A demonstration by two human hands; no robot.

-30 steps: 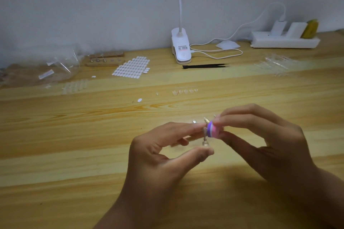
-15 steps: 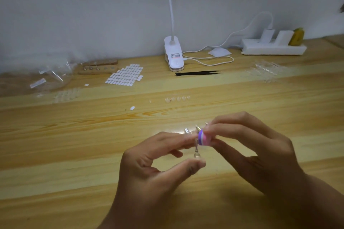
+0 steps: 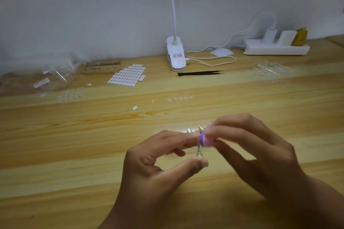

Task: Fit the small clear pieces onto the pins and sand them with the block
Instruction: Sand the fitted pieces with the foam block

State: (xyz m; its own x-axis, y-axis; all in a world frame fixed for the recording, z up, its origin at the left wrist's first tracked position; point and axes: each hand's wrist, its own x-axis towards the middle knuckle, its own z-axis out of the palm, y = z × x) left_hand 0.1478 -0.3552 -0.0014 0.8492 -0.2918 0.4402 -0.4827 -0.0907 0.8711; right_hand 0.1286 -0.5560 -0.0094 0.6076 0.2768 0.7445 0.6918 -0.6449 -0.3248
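On the table (image 3: 74, 135), near its middle, your two hands meet. Your left hand (image 3: 158, 161) pinches a pin (image 3: 199, 151) between its first finger and thumb. The pin stands up and down, and its round end sits on your thumb tip. More pin tips (image 3: 189, 130) poke up behind that finger. The pin is small and blurry, so you cannot tell if a clear piece sits on it.

Your right hand (image 3: 260, 154) pinches the block (image 3: 205, 140), with fingers on top and thumb below. The block is pink with a purple edge. It touches the top of the pin, right beside your left fingertip.

Farther back, a short row of clear pieces (image 3: 179, 98) lies flat on the wood, well apart from your hands. One white oval (image 3: 135, 107) lies alone to their left. Behind it is a sheet (image 3: 128, 76) of many white ovals. A wood stand (image 3: 101, 68) sits just to the left of that, next to a clear bag (image 3: 55, 74).

By the wall stands a white lamp (image 3: 176, 55), with black tweezers (image 3: 200, 73) lying in front of it. A white power strip (image 3: 275, 49) is at the back right, with clear trays (image 3: 270, 71) in front of it.
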